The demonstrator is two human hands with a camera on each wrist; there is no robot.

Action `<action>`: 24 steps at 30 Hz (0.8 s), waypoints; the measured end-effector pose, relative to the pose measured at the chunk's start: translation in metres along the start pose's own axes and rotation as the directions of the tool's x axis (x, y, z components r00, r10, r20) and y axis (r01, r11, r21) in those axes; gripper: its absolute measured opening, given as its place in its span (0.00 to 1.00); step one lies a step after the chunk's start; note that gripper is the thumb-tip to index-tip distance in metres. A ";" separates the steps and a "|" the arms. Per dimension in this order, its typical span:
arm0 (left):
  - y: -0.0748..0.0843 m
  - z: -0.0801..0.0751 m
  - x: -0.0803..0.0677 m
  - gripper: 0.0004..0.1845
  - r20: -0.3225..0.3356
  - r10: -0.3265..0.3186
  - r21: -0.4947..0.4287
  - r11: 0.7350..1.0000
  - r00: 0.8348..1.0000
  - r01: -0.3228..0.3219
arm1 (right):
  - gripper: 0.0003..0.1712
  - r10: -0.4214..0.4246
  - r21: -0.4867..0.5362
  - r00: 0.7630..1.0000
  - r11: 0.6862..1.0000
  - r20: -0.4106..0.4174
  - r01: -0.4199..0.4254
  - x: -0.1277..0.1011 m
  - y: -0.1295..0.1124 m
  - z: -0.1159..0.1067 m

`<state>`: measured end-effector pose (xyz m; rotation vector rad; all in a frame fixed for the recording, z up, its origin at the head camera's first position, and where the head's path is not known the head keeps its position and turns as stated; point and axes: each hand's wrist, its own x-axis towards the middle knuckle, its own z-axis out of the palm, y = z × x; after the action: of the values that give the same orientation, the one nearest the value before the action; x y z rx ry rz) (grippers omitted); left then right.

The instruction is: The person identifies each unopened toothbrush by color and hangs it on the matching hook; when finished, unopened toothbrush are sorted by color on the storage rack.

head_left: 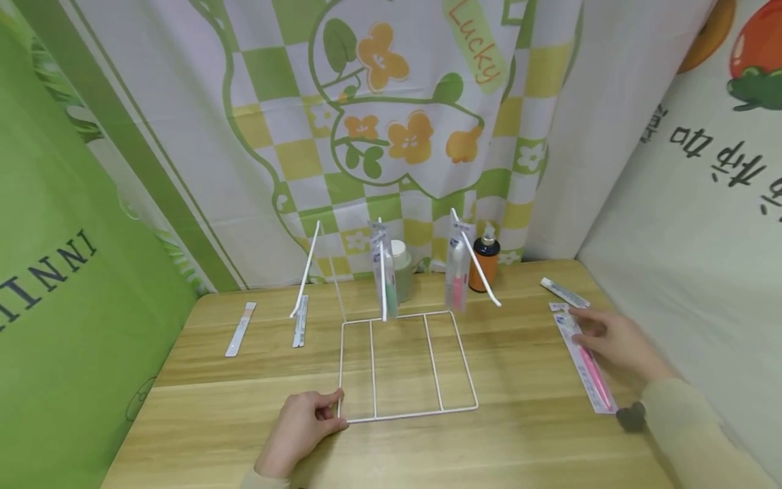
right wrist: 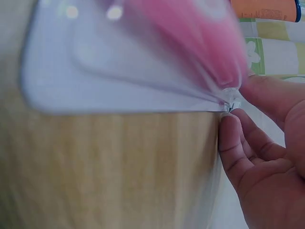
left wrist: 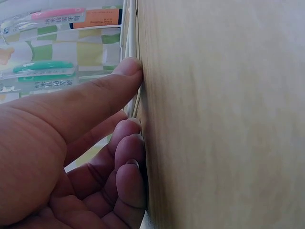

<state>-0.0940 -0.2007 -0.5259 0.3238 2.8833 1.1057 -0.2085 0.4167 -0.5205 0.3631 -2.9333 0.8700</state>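
Observation:
A white wire display rack [head_left: 408,415] stands on the table with hooks reaching forward. My left hand [head_left: 302,429] grips the near left corner of its base, and in the left wrist view the thumb [left wrist: 127,67] lies against the wire. On the right, my right hand [head_left: 624,345] pinches a packaged pink toothbrush [head_left: 594,375] by its edges; the pack looks blurred and close in the right wrist view. A packaged green toothbrush [head_left: 391,297] hangs on the middle hook, another packaged pink toothbrush [head_left: 457,288] on the right hook. The left hook [head_left: 305,272] is bare.
Behind the rack stand an orange pump bottle [head_left: 485,263] and a grey-green bottle with a white lid [head_left: 401,272]. Two slim packets, a left one [head_left: 241,330] and one nearer the rack [head_left: 301,322], lie on the table. A white tube [head_left: 565,293] lies at the back right.

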 end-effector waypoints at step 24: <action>0.001 0.000 0.000 0.27 -0.003 0.001 0.000 1.000 1.000 -0.001 | 0.28 0.042 -0.025 0.999 0.999 0.028 -0.042 0.016 -0.005 0.001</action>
<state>-0.0935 -0.2005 -0.5249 0.3244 2.8860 1.1077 -0.2227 0.4087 -0.5165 0.3163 -2.9855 0.8402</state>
